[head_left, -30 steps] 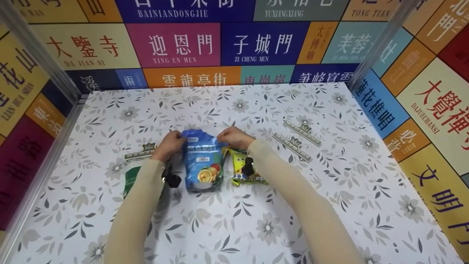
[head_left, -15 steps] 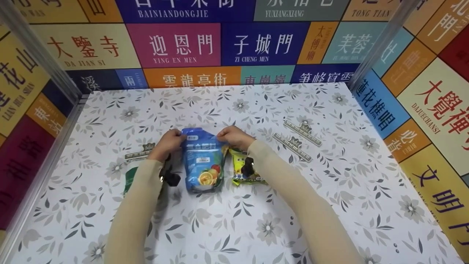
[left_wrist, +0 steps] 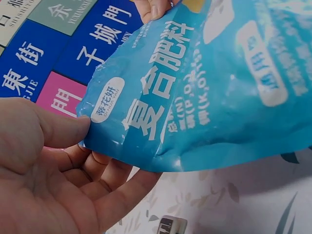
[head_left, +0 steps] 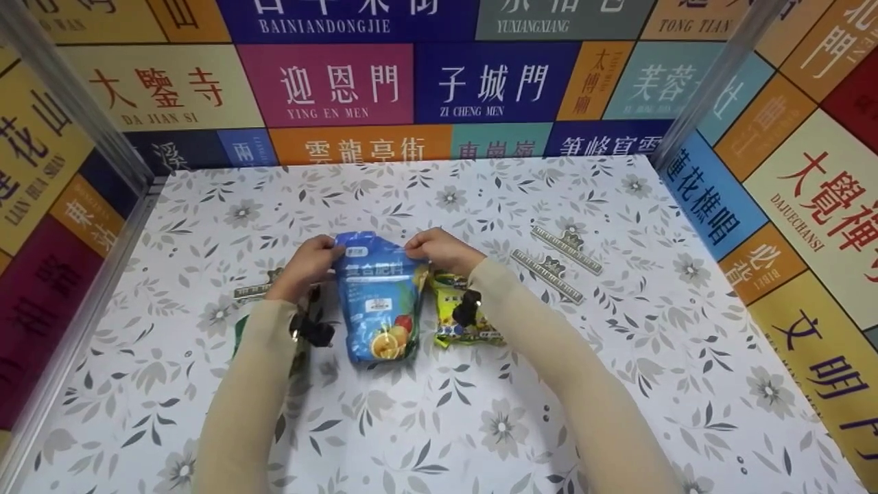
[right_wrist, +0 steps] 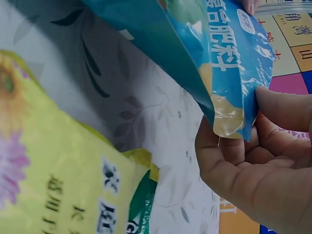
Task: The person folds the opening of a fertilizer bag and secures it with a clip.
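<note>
A blue fertilizer bag (head_left: 378, 291) stands tilted between my hands in the head view, fruit printed on its lower front. My left hand (head_left: 307, 267) pinches its upper left corner; in the left wrist view the thumb lies on the front, with fingers behind the bag (left_wrist: 195, 112). At the opposite upper corner, my right hand (head_left: 449, 252) pinches the edge, thumb in front and fingers behind in the right wrist view. The bag's top edge slants down toward the right hand. Beside that hand lies a yellow bag (head_left: 449, 319), partly hidden by the right wrist.
A green bag (head_left: 240, 321) lies mostly under my left forearm, with a metal bar clip (head_left: 252, 291) behind it. Two similar clips, one farther back (head_left: 566, 248) and one nearer (head_left: 547, 276), lie on the right of the flowered tabletop (head_left: 425, 425). Printed panels (head_left: 329, 86) wall it in.
Both hands have raised the blue bag's top slightly and brought its front into fuller view. The left hand has shifted a little leftward. The other bags and the clips stay put.
</note>
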Tool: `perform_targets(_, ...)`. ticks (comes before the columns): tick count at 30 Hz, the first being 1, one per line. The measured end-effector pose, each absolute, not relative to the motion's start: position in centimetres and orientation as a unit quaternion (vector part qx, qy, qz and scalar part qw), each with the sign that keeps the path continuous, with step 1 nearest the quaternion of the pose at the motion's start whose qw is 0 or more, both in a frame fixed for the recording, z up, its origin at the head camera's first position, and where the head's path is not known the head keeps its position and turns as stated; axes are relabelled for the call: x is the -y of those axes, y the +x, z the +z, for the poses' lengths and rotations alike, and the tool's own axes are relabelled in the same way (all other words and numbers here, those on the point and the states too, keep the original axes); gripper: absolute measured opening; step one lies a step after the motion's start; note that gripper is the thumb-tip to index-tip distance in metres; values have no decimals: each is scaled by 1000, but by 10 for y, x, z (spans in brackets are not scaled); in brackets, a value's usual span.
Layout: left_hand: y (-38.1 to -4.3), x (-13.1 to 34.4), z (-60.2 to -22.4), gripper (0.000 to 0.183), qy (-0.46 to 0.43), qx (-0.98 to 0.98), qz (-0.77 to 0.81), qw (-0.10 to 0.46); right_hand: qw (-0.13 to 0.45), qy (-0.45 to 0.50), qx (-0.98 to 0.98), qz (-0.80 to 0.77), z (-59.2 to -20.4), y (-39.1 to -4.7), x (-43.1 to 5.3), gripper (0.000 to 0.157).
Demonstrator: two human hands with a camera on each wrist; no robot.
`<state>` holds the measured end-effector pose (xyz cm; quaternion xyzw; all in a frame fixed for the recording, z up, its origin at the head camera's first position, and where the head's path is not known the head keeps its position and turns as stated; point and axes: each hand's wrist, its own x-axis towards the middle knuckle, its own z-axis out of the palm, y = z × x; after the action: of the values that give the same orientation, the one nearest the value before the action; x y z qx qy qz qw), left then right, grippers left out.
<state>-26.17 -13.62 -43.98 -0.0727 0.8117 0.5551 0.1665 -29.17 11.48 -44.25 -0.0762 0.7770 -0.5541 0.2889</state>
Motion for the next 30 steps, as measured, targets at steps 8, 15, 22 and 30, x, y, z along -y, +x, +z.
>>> perform_targets(8,-258,140,-429,28,-59,-808,562,165,294,-75,-755,-581,-433,-289,-117,26)
perform_targets(15,-257,141,-421,25,-38,-806,571,153,290,-86,-750,-589,-426,-289,-119,16)
perform_targets(22,-256,141,-416,24,-34,-807,570,148,285,-90,-754,-585,-418,-288,-120,21)
perform_targets(30,-255,140,-407,23,-35,-806,571,150,281,-93,-754,-586,-410,-289,-122,20)
